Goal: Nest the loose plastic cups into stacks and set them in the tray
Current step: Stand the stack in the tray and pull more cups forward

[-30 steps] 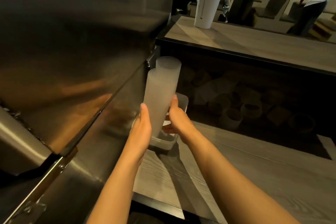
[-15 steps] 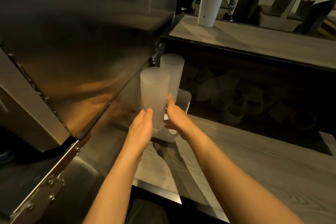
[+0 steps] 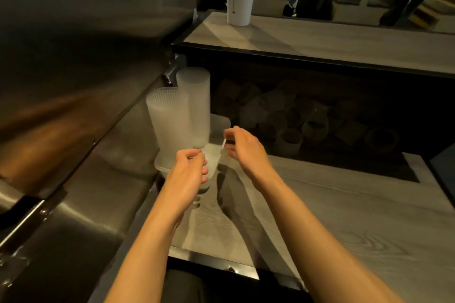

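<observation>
Two stacks of frosted cups stand upright in the tray (image 3: 161, 171): near stack (image 3: 170, 125) at its front left, far stack (image 3: 195, 103) just behind it and touching or nearly so. The tray sits at the left end of the counter (image 3: 320, 216), right against the steel cabinet (image 3: 73, 69).

My left hand (image 3: 188, 174) is at the tray's near rim, below the near stack's base, fingers curled. Whether they grip the rim or just rest there I can't tell, too blurred. My right hand (image 3: 242, 147) is just right of the tray, thumb and fingers pinching something small and pale. Can't make out what it is; it may be the tray's right edge or a thin strip.

My read: the stacks are seated, and the step now is settling and squaring the tray.

How to do it well:
- Tall stacks, shallow tray, so they're top-heavy. Slide the tray, don't lift or jerk it.
- Hold the rim low with both hands and keep it level.
- Don't push it harder into the cabinet; a bump would tip the near stack first.
- If a stack leans, press straight down on its top to seat the nest before letting go.

More cups show dimly on the dark shelf (image 3: 307, 125) under the back counter; too dark to tell whether they are loose ones.
</observation>
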Motion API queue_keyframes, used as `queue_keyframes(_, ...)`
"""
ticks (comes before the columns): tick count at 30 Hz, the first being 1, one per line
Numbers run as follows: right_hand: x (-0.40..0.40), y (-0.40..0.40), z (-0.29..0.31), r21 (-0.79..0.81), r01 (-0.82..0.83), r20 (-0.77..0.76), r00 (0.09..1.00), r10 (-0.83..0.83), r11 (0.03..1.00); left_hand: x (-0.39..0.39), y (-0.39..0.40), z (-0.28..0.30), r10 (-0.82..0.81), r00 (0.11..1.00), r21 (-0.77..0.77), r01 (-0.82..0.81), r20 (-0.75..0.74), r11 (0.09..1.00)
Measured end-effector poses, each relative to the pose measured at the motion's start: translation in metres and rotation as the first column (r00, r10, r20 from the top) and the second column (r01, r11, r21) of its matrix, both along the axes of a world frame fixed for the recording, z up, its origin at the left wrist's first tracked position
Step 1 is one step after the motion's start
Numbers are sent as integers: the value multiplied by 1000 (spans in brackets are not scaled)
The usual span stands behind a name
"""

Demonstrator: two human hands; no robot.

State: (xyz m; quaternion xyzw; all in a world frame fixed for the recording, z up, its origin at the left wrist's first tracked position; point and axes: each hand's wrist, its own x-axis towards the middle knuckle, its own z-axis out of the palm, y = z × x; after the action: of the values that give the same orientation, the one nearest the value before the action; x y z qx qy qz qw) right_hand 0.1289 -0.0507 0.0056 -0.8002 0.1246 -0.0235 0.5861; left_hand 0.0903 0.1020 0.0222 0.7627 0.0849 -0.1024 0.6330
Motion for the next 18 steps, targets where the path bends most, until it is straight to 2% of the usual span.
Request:
queue_keyframes(4, -26, -65, -17, 32, 166, 84, 982, -169, 986, 14, -48, -9, -112, 994, 14, 111, 18, 994)
queue_keyframes(11, -65, -191, -70, -50, 412, 24, 911, -411, 910, 33, -129, -38, -366, 929, 255, 343, 50, 904)
queue_keyframes(13, -79, -222, -83, -108, 485, 18, 874, -486, 868, 43, -138, -41, -390, 914, 360, 328, 114, 874)
queue_keyframes(16, -86, -270, -87, -224, 580, 87, 812, -577, 783, 72, -151, -30, -346, 887, 497, 161, 305, 852)
queue_keyframes(18, -82, -303, -80, -262, 648, 113, 756, -644, 715, 97, -166, -9, -352, 881, 603, 99, 317, 792)
